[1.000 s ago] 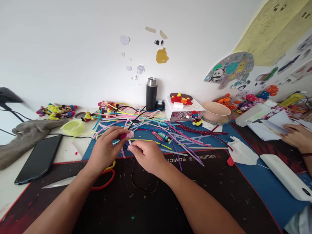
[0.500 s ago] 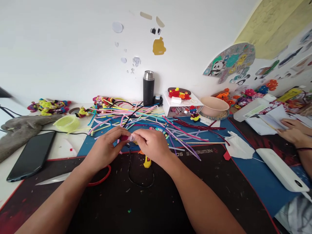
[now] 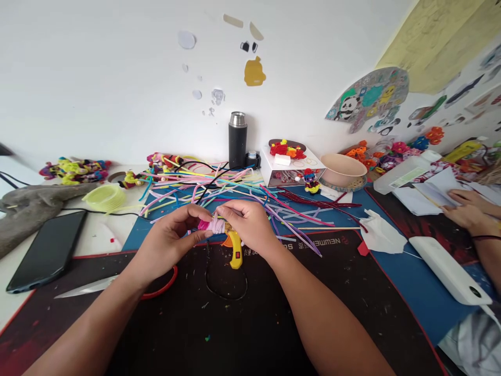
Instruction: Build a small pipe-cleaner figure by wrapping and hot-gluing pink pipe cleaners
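Observation:
A small wrapped pipe-cleaner piece (image 3: 216, 225), pale pink with a deeper pink end, is held up between my two hands. My left hand (image 3: 170, 237) grips its left end between thumb and fingers. The fingertips of my right hand (image 3: 250, 228) pinch at its upper right side; what lies under them is partly hidden. Just beneath my right hand, a yellow glue gun (image 3: 236, 250) lies on the black desk mat (image 3: 219, 339), its upper part covered. Large red-handled scissors (image 3: 88, 286) lie under my left forearm. Beyond both hands, many loose coloured pipe cleaners (image 3: 183, 183) are spread out.
A dark phone (image 3: 49, 250) lies at left. A black flask (image 3: 237, 141), white box (image 3: 270, 172) and beige bowl (image 3: 343, 169) stand along the wall. A white power bank (image 3: 448, 269) and crumpled tissue (image 3: 381, 232) are at right, near another person's hands (image 3: 469, 211).
The wrapped piece now shows more between my hands, and my left fingers have opened around it. My right hand has shifted slightly up, uncovering more of the glue gun.

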Demonstrator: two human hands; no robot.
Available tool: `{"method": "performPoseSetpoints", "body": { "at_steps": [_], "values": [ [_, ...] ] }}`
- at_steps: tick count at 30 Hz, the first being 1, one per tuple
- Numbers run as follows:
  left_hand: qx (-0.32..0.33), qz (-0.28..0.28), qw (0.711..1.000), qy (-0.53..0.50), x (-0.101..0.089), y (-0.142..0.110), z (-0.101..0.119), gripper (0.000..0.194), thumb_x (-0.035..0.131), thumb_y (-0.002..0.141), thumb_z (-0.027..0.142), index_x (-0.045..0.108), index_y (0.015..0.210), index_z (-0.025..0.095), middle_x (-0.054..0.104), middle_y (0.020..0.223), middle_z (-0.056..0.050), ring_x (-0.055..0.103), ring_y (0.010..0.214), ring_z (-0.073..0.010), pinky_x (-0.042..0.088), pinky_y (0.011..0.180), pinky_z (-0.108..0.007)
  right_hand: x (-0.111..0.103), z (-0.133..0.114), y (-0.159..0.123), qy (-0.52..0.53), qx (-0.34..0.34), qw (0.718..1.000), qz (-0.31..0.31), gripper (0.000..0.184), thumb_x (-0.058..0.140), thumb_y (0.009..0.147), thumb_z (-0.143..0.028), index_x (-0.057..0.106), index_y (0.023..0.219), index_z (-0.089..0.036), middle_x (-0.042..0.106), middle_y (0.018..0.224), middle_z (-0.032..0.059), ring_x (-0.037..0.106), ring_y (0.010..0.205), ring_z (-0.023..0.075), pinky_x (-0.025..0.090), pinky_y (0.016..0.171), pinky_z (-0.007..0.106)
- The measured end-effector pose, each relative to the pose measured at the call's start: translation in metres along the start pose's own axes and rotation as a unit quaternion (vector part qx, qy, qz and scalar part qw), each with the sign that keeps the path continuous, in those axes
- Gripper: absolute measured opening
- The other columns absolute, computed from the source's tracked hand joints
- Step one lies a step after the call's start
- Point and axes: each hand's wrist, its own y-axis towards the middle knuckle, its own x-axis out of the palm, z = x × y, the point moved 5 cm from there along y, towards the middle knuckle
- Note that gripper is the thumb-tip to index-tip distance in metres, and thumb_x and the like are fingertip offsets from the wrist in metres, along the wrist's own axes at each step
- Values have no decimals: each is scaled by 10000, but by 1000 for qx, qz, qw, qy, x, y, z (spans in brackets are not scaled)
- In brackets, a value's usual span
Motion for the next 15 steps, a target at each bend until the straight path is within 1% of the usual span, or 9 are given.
{"method": "performPoseSetpoints", "body": {
  "at_steps": [2,4,7,9,10,13,15],
  "values": [
    [-3,14,1000,-23,-1,0,3,264,874,873,445,771,1002,238,757,1015,-62,733,938,-243,616,839,-360,2,1,1,30,12,999,-7,258,678,993,-407,818,915,-206,796,892,24,713,853,197,498,739,283],
    [-3,37,999,-37,-4,0,6,296,919,821,450,775,974,241,755,997,-56,734,927,-248,624,824,-366,5,4,1,54,24,998,-11,273,686,983,-432,811,900,-204,755,820,15,673,779,181,480,691,275],
    [3,77,996,-43,-8,0,11,292,947,782,456,775,931,272,753,974,-42,730,916,-259,631,820,-392,15,10,-1,86,51,995,-24,325,677,989,-493,796,902,-204,599,635,-25,527,588,142,384,556,261],
    [8,100,994,-39,-10,-1,13,265,936,791,467,774,913,296,750,969,-34,726,914,-264,633,822,-414,23,14,-4,116,69,990,-41,370,669,992,-550,777,918,-204,493,568,-52,423,512,126,322,505,258],
    [9,110,993,-36,-11,-1,13,261,929,796,478,772,908,302,749,975,-33,725,920,-268,633,827,-425,28,15,-6,131,78,987,-46,394,668,990,-578,761,915,-203,459,552,-61,394,495,123,311,493,257],
    [4,137,990,-21,-13,-1,8,293,916,799,492,755,942,292,750,1004,-38,729,934,-276,637,833,-442,40,17,-13,136,98,984,-60,432,626,1020,-601,692,858,-206,432,546,-64,389,491,125,319,489,259],
    [14,156,988,8,-16,-2,3,298,893,820,461,737,989,271,749,1016,-42,734,941,-272,630,845,-433,45,13,-16,88,77,991,-67,435,594,1056,-528,621,761,-210,453,569,-52,423,530,129,326,522,261]
  ]
}}
